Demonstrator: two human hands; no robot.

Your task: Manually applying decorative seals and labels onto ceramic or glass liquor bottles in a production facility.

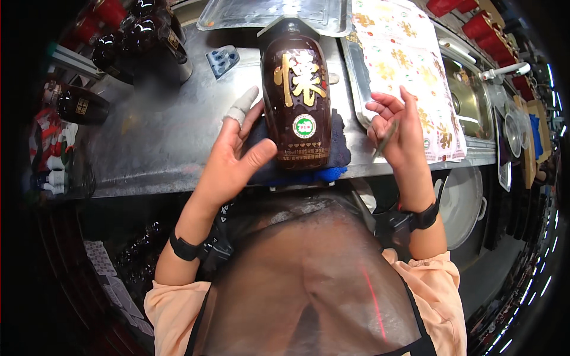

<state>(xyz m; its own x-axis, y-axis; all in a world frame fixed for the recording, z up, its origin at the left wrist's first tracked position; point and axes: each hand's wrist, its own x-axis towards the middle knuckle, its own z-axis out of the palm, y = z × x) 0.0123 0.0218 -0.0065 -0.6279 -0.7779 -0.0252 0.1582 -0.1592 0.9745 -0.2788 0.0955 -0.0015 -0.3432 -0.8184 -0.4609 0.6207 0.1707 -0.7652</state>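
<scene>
A dark brown glazed bottle lies on its back, its neck pointing away from me, on a dark folded cloth with a blue edge. Gold characters and a round green-and-white emblem decorate its front. My left hand is open at the bottle's left side, thumb and fingers apart; I cannot tell whether the thumb touches the glass. A whitish cover wraps one of its fingers. To the right of the bottle and apart from it, my right hand pinches a thin, flat greyish stick-like tool, its tip angled down.
Printed decal sheets lie on a tray at the right, near a sink with a white tap. Dark bottles stand at the far left; another bottle lies below them. A metal tray is at the back.
</scene>
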